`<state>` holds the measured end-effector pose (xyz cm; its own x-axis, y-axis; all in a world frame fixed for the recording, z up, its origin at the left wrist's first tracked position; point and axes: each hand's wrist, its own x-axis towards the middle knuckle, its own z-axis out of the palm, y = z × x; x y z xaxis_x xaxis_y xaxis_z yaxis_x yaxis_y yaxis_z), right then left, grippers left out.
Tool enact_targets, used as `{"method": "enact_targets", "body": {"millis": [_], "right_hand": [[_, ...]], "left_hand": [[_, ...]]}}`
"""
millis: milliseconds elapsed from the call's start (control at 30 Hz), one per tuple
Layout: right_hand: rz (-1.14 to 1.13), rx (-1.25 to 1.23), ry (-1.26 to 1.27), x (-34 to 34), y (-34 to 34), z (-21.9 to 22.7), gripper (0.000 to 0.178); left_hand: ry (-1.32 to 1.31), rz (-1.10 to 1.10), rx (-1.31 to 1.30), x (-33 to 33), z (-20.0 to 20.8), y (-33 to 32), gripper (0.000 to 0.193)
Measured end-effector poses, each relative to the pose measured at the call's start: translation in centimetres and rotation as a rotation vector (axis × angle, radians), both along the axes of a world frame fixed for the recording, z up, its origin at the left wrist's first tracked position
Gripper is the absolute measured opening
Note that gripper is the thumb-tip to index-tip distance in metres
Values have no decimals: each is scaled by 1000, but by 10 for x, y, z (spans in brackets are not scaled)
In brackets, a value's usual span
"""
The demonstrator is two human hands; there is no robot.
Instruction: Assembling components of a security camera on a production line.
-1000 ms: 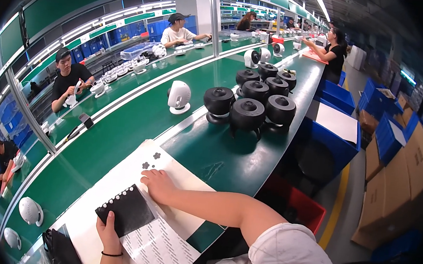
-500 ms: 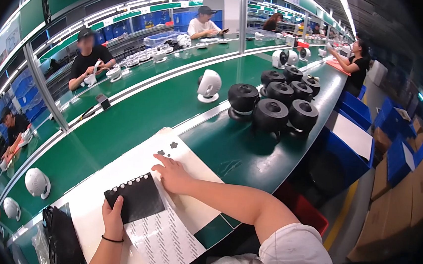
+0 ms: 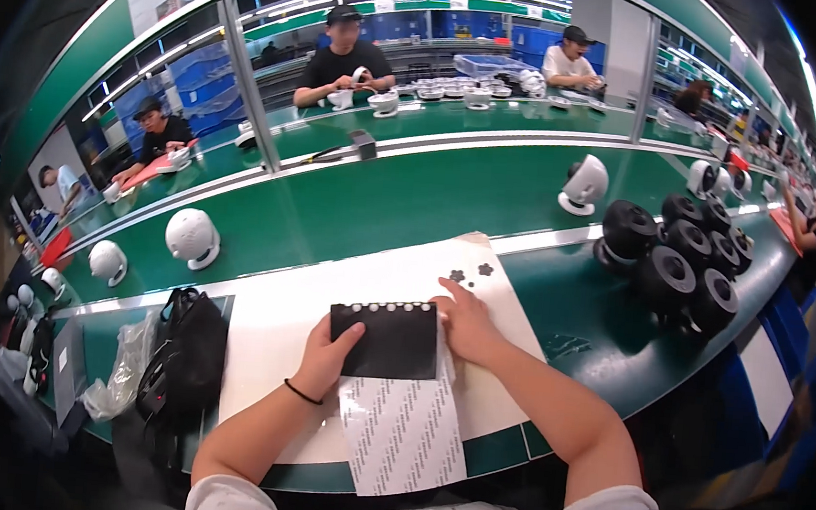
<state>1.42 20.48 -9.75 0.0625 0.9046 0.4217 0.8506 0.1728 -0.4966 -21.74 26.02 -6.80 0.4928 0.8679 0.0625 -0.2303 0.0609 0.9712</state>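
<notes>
My left hand point(image 3: 326, 356) grips the left side of a black sheet point(image 3: 389, 348), thumb on top. White round spots line its far edge. Under and below it hangs white backing paper point(image 3: 404, 432) with repeated printing. Beside the sheet's far right corner is my right hand point(image 3: 468, 325), its index finger stretched forward and the other fingers partly hidden. Just past that fingertip, a small dark flower-shaped piece point(image 3: 457, 276) and another flower-shaped piece point(image 3: 485, 270) lie on the cream board point(image 3: 272, 340), with tiny dark dots near them.
Black round housings point(image 3: 665, 278) cluster on the right. White rounded devices, one at left point(image 3: 192, 238) and one at right point(image 3: 585, 185), stand on the green line point(image 3: 384, 196). A black bag point(image 3: 191, 353) and clear plastic point(image 3: 126, 367) lie left. Co-workers sit across the line.
The view has swung left, so the scene sits further right. My right hand is now nearer the black sheet's far right corner. My left hand still holds the sheet.
</notes>
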Motion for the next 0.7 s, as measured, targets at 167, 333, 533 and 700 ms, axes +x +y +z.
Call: {"method": "enact_targets", "body": {"millis": [167, 333, 533, 700], "right_hand": [[20, -35, -20, -2, 5, -2, 33], [37, -49, -38, 1, 6, -2, 33], [52, -44, -31, 0, 2, 0, 32], [59, -51, -35, 2, 3, 1, 31]], "left_hand": [[-10, -1, -51, -5, 3, -1, 24], [-3, -14, -1, -5, -2, 5, 24], [14, -38, 17, -5, -3, 7, 24], [2, -38, 15, -4, -1, 5, 24]]}}
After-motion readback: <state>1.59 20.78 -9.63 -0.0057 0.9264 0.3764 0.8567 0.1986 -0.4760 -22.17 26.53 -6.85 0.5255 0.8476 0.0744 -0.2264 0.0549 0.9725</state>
